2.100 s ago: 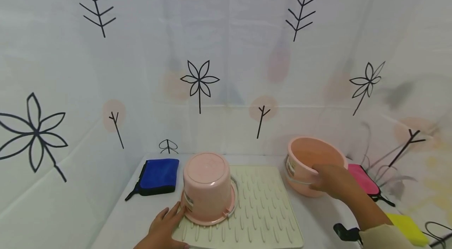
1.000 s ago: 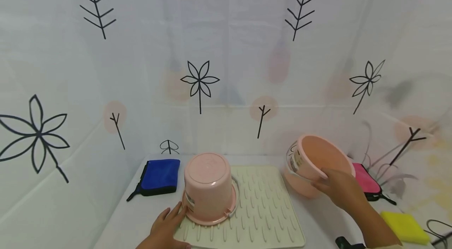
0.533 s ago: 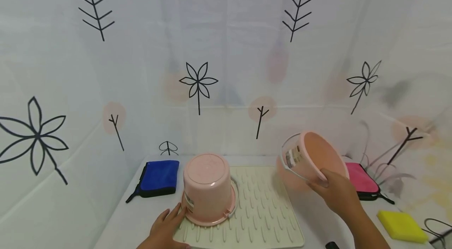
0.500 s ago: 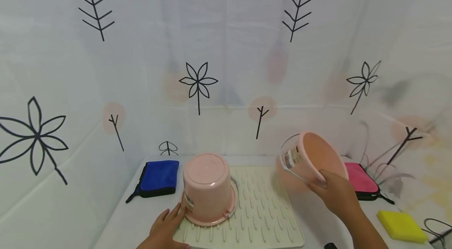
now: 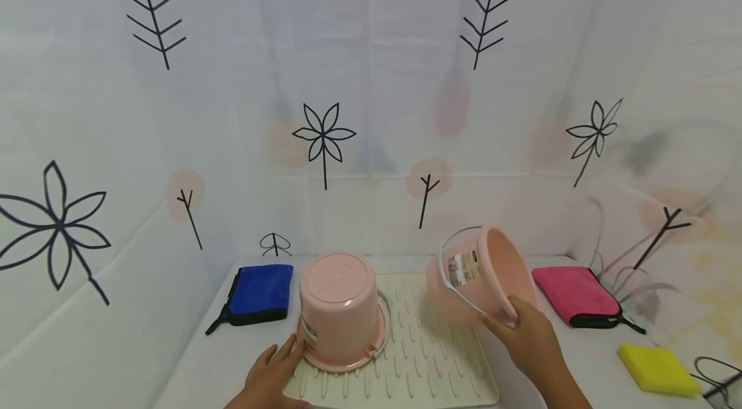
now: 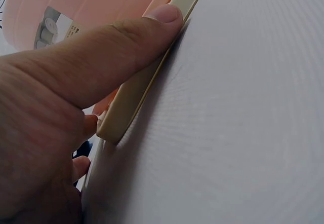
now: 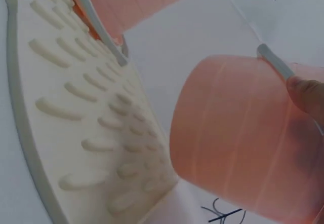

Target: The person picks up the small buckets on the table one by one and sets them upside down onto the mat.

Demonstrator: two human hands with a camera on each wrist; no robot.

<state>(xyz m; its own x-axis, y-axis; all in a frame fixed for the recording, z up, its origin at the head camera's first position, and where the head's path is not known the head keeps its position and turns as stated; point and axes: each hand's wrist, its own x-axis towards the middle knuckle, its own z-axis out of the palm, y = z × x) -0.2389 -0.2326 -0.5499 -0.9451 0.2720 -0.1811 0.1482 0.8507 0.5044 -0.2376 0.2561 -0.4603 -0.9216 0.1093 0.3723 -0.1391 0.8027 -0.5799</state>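
Thumb and fingers of the right hand [image 5: 527, 337] pinch the rim of a tilted bucket [image 5: 476, 285] at 2 o'clock from the middle of the cream mat [image 5: 429, 354]. The left hand [image 5: 270, 371] lies with fingers spread at 8 o'clock, thumb against the mat's edge, beside the upside-down bucket [image 5: 339, 312] at 10. Beyond, 1 blue cloth [image 5: 262, 293] lies near 10, 1 pink cloth [image 5: 576, 296] and 1 yellow sponge [image 5: 657, 369] near 3.
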